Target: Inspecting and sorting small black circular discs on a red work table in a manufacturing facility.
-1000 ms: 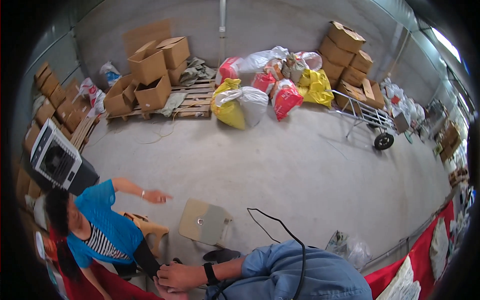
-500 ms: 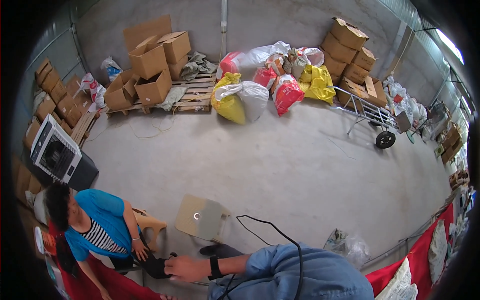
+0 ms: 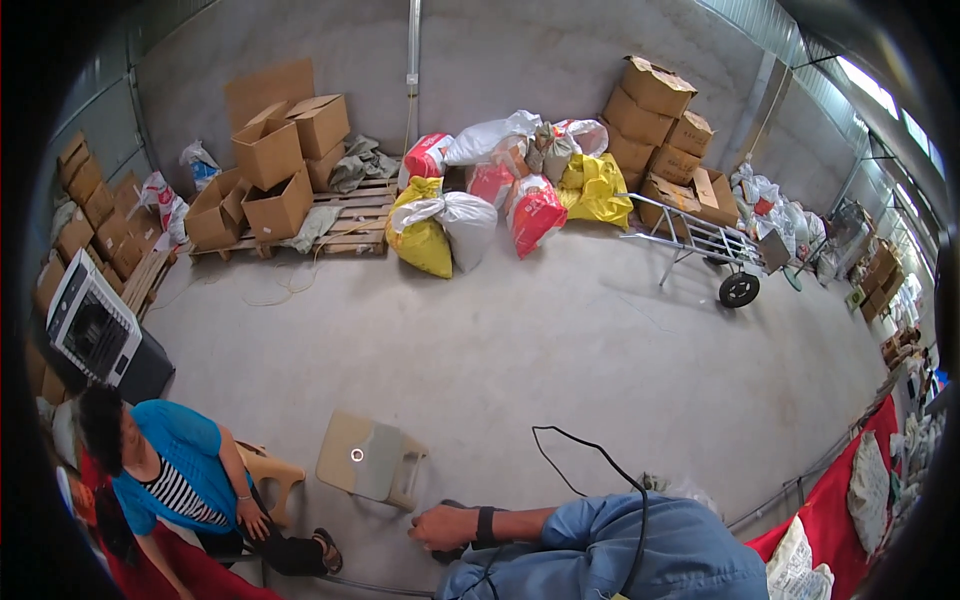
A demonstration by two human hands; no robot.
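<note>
My right hand is at the lower middle, with a black band on its wrist and a blue sleeve on its arm. Its fingers are curled in, and whatever may be inside them is hidden. A dark shoe shows just behind the hand. My left hand is out of the picture. Beyond my right hand stands a beige and grey plastic stool, which the hand does not touch. A black cable loops down over my blue sleeve.
A seated person in a blue top is at the lower left, one hand on a leg. Red cloth lies along the right edge. Across the floor are cardboard boxes, filled sacks and a metal hand cart.
My right hand has drawn back to the right, away from the seated person's leg, where it was blurred. That person's sandal now shows. The whole view has shifted, so the background sits farther left and lower.
</note>
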